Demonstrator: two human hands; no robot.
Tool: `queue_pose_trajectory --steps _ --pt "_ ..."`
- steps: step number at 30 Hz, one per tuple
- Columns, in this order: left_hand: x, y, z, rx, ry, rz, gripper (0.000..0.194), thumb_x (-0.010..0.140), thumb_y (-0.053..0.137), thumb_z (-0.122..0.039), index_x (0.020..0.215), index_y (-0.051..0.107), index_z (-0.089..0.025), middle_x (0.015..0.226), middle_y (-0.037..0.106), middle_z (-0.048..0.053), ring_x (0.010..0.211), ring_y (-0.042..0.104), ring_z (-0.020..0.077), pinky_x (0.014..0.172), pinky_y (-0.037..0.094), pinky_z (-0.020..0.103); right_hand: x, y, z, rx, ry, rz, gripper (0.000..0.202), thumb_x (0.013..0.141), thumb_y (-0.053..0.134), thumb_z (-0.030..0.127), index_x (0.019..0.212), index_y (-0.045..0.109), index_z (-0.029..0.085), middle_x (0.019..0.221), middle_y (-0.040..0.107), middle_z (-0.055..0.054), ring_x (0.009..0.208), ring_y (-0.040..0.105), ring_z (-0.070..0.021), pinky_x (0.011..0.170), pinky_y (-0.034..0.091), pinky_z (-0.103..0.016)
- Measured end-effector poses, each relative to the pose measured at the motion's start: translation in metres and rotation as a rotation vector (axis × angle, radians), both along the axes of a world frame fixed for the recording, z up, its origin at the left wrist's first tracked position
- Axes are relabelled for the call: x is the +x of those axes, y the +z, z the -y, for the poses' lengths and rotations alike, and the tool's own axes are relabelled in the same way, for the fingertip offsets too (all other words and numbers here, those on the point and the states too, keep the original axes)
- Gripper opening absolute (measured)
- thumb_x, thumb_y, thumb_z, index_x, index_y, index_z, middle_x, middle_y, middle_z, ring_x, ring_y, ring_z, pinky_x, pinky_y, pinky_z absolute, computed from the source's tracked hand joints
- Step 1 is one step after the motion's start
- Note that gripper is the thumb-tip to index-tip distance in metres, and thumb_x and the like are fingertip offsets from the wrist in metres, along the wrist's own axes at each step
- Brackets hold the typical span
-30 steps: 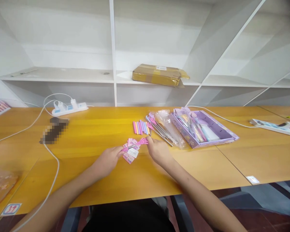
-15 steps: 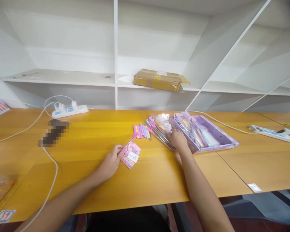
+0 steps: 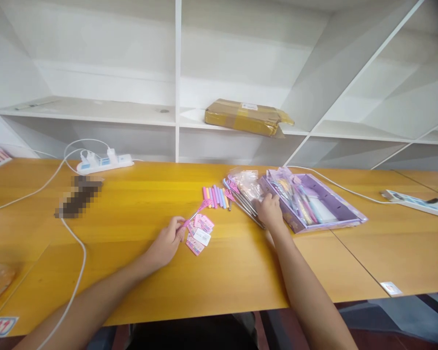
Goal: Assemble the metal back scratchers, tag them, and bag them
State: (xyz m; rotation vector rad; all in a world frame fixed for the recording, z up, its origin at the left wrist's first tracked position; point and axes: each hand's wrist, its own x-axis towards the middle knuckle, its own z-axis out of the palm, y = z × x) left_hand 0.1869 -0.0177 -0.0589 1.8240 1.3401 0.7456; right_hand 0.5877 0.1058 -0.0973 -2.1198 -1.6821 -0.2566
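My left hand (image 3: 169, 241) is closed on the pink handle of a back scratcher (image 3: 196, 213), its metal shaft and pink claw head angled up and to the right. Just under it lie several pink printed cards (image 3: 194, 245), with a white label on top. My right hand (image 3: 270, 210) is curled beside the clear plastic bags (image 3: 247, 183); its fingertips are partly hidden, so what they grip cannot be made out. Next to it lie several back scratchers with metal shafts (image 3: 245, 202) and pink or blue claw heads. A row of pastel tubes (image 3: 215, 197) lies to their left.
A purple box (image 3: 336, 206) holding wrapped items stands right of my right hand. Power strips (image 3: 105, 164) with white cables lie at the back left and far right. A taped carton (image 3: 241, 116) rests on the shelf. A blurred-out dark object (image 3: 81, 197) lies left.
The view has shifted slightly. My right hand stays by the plastic bags with its fingers raised a little; my left hand still holds the back scratcher over the cards.
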Motion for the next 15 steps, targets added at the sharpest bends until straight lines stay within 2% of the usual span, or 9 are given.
queue_pose_trajectory --steps 4,8,12,15 --pt "0.000 0.001 0.000 -0.006 -0.014 0.008 0.025 0.108 0.036 -0.041 0.125 0.045 -0.024 0.085 0.062 -0.001 0.079 0.059 0.0201 0.077 0.044 0.033 0.002 0.007 -0.002 0.055 -0.052 -0.027 0.039 0.101 0.046 0.037 0.119 0.059 0.006 0.118 0.060 -0.025 0.104 0.061 -0.0334 0.089 0.049 -0.043" --pt "0.000 -0.002 0.000 0.001 -0.012 0.007 0.025 0.108 0.037 -0.041 0.125 0.045 -0.024 0.082 0.061 -0.002 0.076 0.058 0.0201 0.075 0.044 0.033 0.005 0.020 0.001 0.202 -0.047 -0.084 0.034 0.100 0.048 0.040 0.106 0.066 0.012 0.113 0.063 -0.022 0.107 0.060 -0.0331 0.092 0.047 -0.043" --pt "0.000 -0.007 0.000 0.041 0.025 0.052 0.030 0.108 0.037 -0.041 0.133 0.040 -0.024 0.087 0.064 -0.001 0.078 0.061 0.0198 0.077 0.046 0.033 -0.004 0.035 0.005 0.286 -0.004 -0.344 0.034 0.100 0.049 0.047 0.101 0.063 0.016 0.096 0.068 -0.013 0.088 0.062 -0.0268 0.083 0.047 -0.041" --pt "0.001 -0.007 0.001 0.096 0.038 0.104 0.029 0.109 0.037 -0.040 0.132 0.045 -0.024 0.096 0.066 0.001 0.084 0.063 0.0195 0.082 0.048 0.034 -0.025 0.041 0.012 0.363 0.147 -0.572 0.035 0.098 0.053 0.054 0.103 0.056 0.019 0.090 0.066 -0.008 0.078 0.061 -0.0223 0.076 0.048 -0.037"
